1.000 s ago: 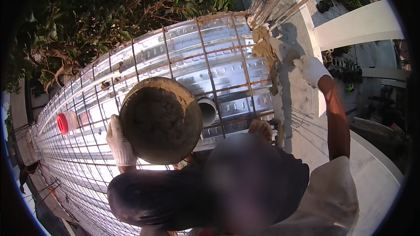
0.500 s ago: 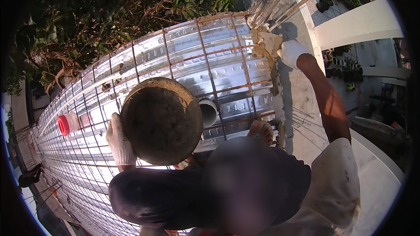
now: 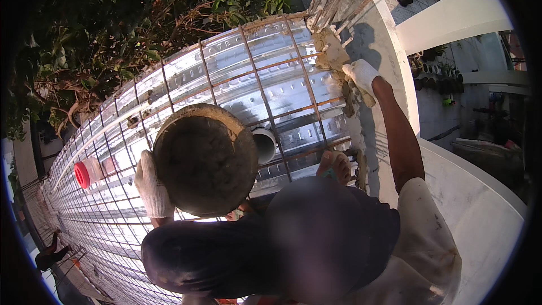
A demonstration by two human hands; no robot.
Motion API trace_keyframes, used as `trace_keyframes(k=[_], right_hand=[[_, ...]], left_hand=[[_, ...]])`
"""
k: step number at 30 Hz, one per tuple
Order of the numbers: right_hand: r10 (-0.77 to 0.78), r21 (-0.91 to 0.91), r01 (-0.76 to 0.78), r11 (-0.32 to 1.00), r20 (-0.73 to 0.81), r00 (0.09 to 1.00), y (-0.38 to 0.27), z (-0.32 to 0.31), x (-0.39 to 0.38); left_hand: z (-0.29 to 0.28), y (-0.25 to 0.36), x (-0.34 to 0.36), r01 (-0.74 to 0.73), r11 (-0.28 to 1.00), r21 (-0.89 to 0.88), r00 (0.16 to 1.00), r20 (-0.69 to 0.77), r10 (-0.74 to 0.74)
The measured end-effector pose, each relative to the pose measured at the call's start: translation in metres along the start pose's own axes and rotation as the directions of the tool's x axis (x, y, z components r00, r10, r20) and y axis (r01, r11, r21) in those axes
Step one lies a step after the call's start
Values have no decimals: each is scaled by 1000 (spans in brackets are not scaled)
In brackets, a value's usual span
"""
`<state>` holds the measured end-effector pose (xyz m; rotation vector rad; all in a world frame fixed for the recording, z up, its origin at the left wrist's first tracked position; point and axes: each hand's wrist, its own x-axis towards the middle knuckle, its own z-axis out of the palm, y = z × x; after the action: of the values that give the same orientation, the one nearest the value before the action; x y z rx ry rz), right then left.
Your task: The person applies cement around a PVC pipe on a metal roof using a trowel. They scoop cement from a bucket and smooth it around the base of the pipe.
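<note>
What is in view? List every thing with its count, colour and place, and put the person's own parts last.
pan: one, round, grey-brown, caked with mortar, centre, held over the deck
metal deck: one, silvery ribbed sheet, running from upper centre to lower left
steel bars: many, rusty brown, in a grid over the deck
pipe: one, white, open end up, just right of the pan
container: one, pale with a red lid, on the grid at left
mortar: one lump, tan, at the deck's far corner
wall top: one, grey, along the right
bushes: green, upper left
left hand: white glove, on the pan's left rim
right hand: white glove, pressed on mortar
</note>
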<state>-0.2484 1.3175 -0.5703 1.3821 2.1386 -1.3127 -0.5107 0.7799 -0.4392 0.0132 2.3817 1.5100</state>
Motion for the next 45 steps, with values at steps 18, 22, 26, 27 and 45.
trace_keyframes(k=[18,22,26,27,45], right_hand=[[193,367,-225,903,122,974,47,49,-121],[168,211,-182,960,86,982,20,36,-182],[-371,-21,371,929,-55,927,-32,77,-203],[-494,-109,488,866,-41,868,-43,89,-202],[-677,-519,853,43,613,407,-187,187,-154]], left_hand=[[2,7,-14,84,987,-138,996,-13,-87],[-1,7,-17,84,991,-104,995,-39,-89],[-7,14,-19,93,979,-179,990,-89,-111],[-1,23,-21,117,980,-163,986,-97,-134],[12,-1,-3,-161,972,172,974,-130,184]])
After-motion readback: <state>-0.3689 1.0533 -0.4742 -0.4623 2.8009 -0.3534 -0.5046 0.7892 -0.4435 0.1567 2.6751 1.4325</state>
